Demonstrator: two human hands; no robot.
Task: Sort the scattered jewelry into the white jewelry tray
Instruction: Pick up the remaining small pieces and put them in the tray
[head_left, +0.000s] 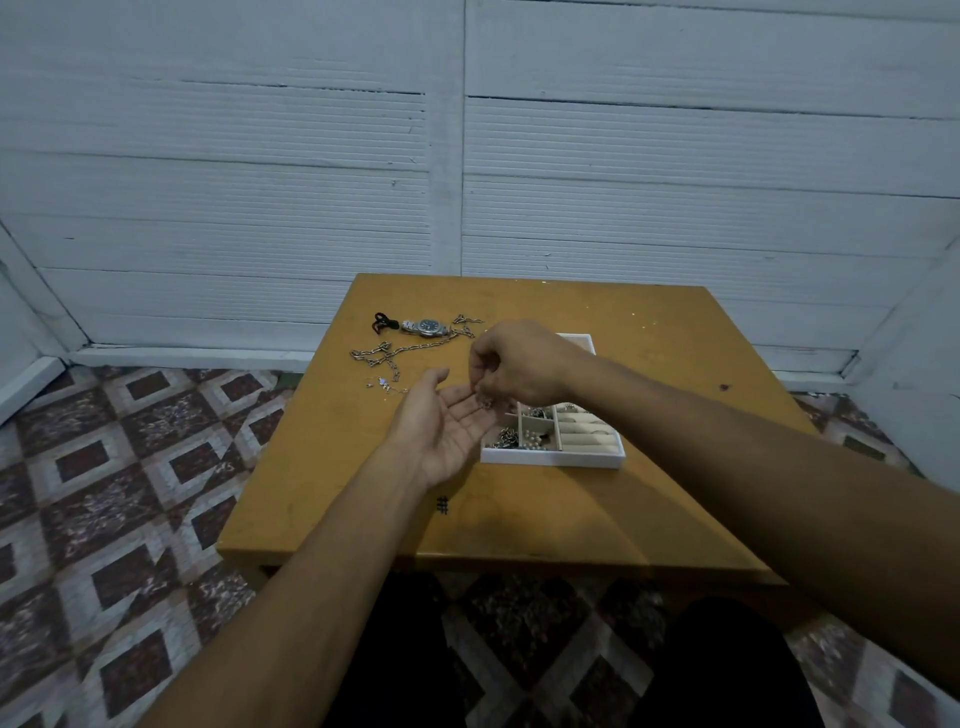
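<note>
A: Jewelry piece (485, 402) first: tiny, silvery, pinched at the fingertips of the right hand (519, 364), just above the fingers of the left hand (447, 423), middle of the frame. Too small to name.

B: Left hand flat, palm up, nothing visibly held. Probably feather-light, that piece, and easy to drop; best kept in a fingertip pinch and lowered right into a compartment.

A: Up and left on the table (311, 467): thin chain (387, 385), limp, likely to tangle. Best lifted by one end or by its small pendant.

B: Beyond, link chain (410, 349), sprawled loose. Floppy yet weighty by the look; better gathered into a bunch than dragged.

A: Farthest, watch (428, 326): rigid case, glass face worth sparing from knocks. Best taken by the band. Black cord (383, 323) just beside its left end, soft, no trouble.

B: Now the white jewelry tray (553, 458), right of centre, partly hidden under the right wrist. Near-left compartments: a dark tangle of chain, then pale beads (531, 440).

A: Behind those, more dark metal bits. Along the right side, cushioned ring rolls (587, 436), nothing seen slotted in. Far end mostly covered by the hand; impossible to tell the contents.

B: Judged roughly halfway done, with four pieces out on the wood.
</note>
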